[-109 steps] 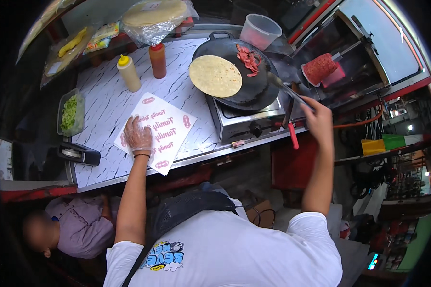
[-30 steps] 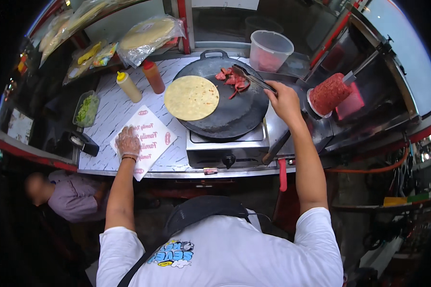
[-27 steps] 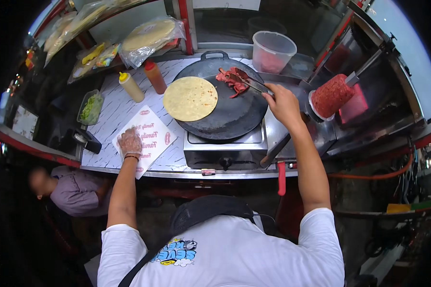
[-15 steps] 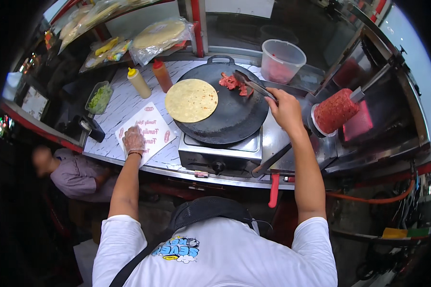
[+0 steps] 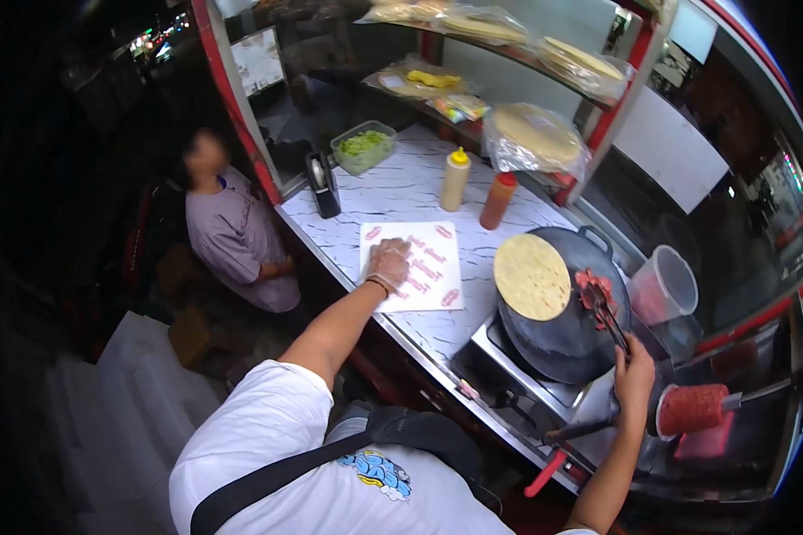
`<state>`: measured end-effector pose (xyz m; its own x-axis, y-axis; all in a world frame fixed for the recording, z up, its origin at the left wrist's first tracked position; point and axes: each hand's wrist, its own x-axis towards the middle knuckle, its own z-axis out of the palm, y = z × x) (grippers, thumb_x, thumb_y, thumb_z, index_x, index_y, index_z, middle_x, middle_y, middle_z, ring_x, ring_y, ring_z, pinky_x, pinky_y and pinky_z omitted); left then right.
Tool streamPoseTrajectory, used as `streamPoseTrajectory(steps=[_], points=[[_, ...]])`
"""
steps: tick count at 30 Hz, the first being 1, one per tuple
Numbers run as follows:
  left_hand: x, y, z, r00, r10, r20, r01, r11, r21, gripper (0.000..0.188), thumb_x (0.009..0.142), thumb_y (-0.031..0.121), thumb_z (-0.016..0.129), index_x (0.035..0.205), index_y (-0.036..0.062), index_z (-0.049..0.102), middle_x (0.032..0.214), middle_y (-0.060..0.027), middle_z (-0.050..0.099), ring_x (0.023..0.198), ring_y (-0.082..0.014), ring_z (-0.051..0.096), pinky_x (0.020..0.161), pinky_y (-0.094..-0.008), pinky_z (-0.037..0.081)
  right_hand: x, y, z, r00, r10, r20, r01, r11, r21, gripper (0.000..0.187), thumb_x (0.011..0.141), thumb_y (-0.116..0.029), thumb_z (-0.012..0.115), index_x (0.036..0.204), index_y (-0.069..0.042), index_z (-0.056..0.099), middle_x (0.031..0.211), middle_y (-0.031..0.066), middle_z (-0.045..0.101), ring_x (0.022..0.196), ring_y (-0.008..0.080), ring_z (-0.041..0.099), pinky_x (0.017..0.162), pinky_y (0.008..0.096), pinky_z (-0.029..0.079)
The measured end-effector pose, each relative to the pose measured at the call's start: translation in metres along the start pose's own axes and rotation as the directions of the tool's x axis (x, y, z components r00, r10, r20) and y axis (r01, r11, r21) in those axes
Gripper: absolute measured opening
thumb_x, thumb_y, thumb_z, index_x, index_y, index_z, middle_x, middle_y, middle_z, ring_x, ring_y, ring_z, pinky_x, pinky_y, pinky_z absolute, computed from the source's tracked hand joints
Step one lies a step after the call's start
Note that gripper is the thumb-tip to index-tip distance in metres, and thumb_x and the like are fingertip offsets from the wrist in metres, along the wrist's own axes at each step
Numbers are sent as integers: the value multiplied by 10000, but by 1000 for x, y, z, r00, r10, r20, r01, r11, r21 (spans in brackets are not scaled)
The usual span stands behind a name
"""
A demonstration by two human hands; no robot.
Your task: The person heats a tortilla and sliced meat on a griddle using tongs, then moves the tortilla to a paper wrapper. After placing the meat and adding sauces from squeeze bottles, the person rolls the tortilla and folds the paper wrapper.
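Tongs (image 5: 605, 314) sit in the clenched grip of the right hand (image 5: 634, 373), their tips down among the red meat pieces (image 5: 591, 287) at the far side of the dark round pan (image 5: 569, 312). Beside the meat, on the left half of that pan, lies a pale round tortilla (image 5: 532, 276), flat and whole. The pan rests on a steel burner (image 5: 509, 374) set at the right end of the marbled worktop (image 5: 401, 192).

The left hand (image 5: 389, 264), in a thin clear glove, lies flat and released on a white paper sheet with red prints (image 5: 419, 267); it presses the sheet's near left part and grasps nothing.

Behind the sheet stand a yellow squeeze bottle (image 5: 454, 178) and an orange-red one (image 5: 498, 200), close together. Further left on the worktop are a clear tub of chopped greens (image 5: 363, 144) and a small dark dispenser (image 5: 321, 183). A bagged stack of tortillas (image 5: 533, 135) rests behind the bottles. To the right of the pan stands a clear plastic tub (image 5: 667, 285), and lower right a block of red meat on a skewer (image 5: 692, 408). A person in a mauve shirt (image 5: 234, 236) sits beyond the worktop's left edge.
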<state>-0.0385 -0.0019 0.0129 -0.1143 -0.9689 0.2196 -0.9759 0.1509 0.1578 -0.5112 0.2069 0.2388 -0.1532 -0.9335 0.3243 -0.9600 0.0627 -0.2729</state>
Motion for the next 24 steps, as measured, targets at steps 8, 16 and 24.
streamPoseTrajectory(steps=[8, 16, 24], points=[[2, 2, -7, 1000, 27, 9, -24, 982, -187, 486, 800, 262, 646, 1259, 109, 601, 1318, -107, 520, 1233, -315, 445, 1012, -498, 356, 3, -18, -11, 996, -9, -94, 0, 996, -91, 264, 894, -82, 626, 1132, 25, 656, 1023, 218, 694, 910, 363, 688, 803, 388, 516], [0, -14, 0, 998, 44, -34, -54, 929, -367, 509, 762, 250, 654, 1250, 116, 594, 1340, -109, 500, 1239, -324, 430, 1016, -523, 333, 17, -62, 16, 981, 102, -164, -127, 981, -146, 292, 896, -118, 636, 1156, 14, 649, 1006, 235, 694, 926, 370, 685, 814, 402, 509], [-2, -18, -3, 993, 103, -53, -115, 834, -540, 487, 758, 217, 620, 1236, 127, 593, 1333, -110, 500, 1234, -340, 437, 1019, -535, 348, -10, -78, 9, 947, 308, -94, -315, 947, -64, 297, 935, -125, 603, 1185, 31, 632, 1062, 244, 684, 962, 359, 668, 854, 410, 490]])
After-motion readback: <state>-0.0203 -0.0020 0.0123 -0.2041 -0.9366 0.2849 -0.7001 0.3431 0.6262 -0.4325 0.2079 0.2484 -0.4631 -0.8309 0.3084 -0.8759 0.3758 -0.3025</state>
